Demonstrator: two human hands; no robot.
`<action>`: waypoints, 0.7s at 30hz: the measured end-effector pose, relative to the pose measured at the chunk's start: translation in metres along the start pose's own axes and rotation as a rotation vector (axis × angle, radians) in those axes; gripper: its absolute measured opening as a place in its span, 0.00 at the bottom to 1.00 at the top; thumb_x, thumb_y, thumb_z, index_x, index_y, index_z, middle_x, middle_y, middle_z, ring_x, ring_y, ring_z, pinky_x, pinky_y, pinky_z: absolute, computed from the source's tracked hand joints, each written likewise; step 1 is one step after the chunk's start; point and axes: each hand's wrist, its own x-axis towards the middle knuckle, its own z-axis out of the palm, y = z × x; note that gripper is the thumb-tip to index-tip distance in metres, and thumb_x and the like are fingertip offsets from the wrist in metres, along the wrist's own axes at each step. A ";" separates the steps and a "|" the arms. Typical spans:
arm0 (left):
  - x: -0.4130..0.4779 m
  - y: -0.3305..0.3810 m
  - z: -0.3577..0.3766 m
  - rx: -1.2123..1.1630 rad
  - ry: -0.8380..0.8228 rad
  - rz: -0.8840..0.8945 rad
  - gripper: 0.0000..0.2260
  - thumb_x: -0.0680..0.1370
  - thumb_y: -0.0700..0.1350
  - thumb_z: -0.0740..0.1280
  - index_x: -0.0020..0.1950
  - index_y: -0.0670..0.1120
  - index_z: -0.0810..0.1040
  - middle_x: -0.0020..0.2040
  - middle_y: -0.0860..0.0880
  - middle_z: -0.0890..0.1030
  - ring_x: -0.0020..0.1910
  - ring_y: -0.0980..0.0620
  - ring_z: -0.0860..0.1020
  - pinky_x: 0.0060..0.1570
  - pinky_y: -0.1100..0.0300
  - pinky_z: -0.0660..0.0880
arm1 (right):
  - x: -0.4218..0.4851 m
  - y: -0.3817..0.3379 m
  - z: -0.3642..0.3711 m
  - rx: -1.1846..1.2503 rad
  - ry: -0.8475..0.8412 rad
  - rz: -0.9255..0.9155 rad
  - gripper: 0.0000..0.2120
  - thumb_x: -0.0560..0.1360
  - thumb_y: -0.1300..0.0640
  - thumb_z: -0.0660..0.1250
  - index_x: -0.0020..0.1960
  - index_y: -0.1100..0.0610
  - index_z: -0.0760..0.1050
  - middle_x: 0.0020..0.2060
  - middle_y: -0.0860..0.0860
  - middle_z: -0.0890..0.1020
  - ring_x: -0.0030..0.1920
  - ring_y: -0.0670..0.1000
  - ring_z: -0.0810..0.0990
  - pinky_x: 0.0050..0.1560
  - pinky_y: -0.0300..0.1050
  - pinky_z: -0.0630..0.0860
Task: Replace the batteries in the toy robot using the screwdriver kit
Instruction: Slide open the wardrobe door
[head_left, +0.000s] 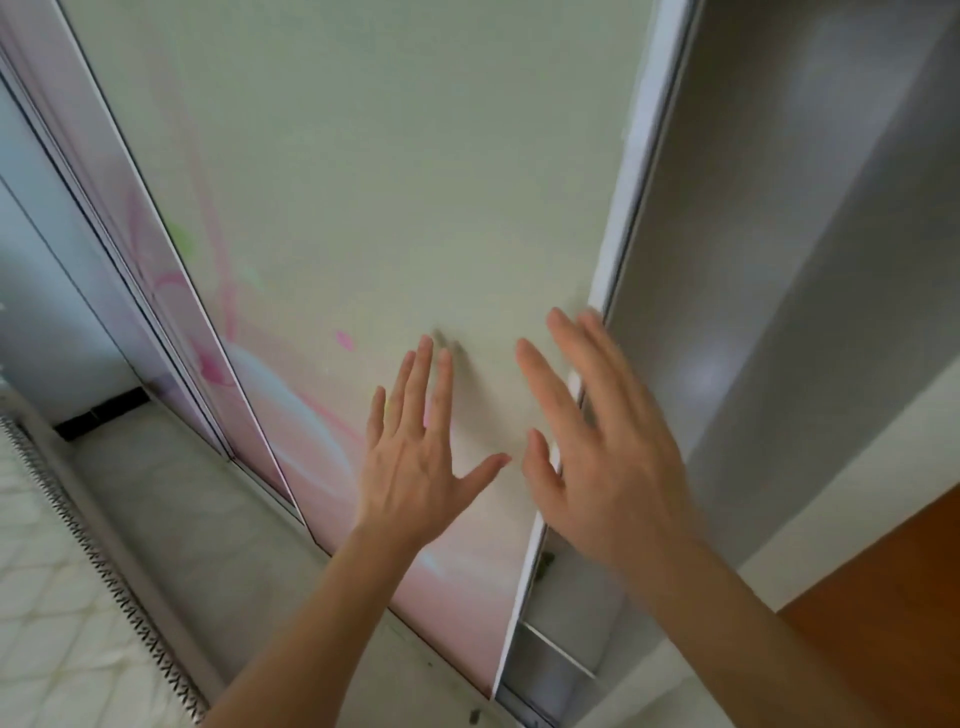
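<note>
Both hands flat and spread, left hand (415, 457) and right hand (597, 452) on sliding door (374, 182), holding nothing; toy, screwdriver kit unseen, battery swap seemingly unstarted.

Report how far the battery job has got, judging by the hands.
Done: nothing shows; no toy, batteries or screwdriver kit in view. In hand: the left hand and right hand, both open and empty, are spread at the sliding door, the right near its edge. Left: seemingly every step.
</note>
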 end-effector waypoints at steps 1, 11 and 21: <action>-0.003 0.009 0.000 -0.015 0.004 0.004 0.48 0.75 0.73 0.57 0.82 0.46 0.42 0.83 0.46 0.44 0.82 0.48 0.45 0.75 0.38 0.58 | -0.004 0.005 -0.002 0.031 0.038 0.050 0.28 0.75 0.62 0.67 0.74 0.62 0.67 0.75 0.61 0.66 0.77 0.59 0.61 0.71 0.56 0.70; 0.011 0.038 0.016 -0.041 0.112 -0.046 0.40 0.75 0.59 0.58 0.82 0.46 0.44 0.82 0.43 0.50 0.81 0.47 0.52 0.72 0.40 0.66 | -0.001 0.021 0.037 0.125 -0.194 0.125 0.39 0.80 0.44 0.61 0.80 0.62 0.48 0.80 0.59 0.52 0.79 0.55 0.59 0.69 0.53 0.72; 0.030 -0.008 0.015 0.008 0.136 -0.070 0.45 0.74 0.64 0.64 0.82 0.44 0.49 0.83 0.46 0.49 0.81 0.49 0.52 0.74 0.43 0.63 | 0.026 0.015 0.080 0.154 -0.186 0.059 0.40 0.80 0.43 0.61 0.81 0.61 0.46 0.81 0.57 0.50 0.80 0.56 0.55 0.72 0.56 0.68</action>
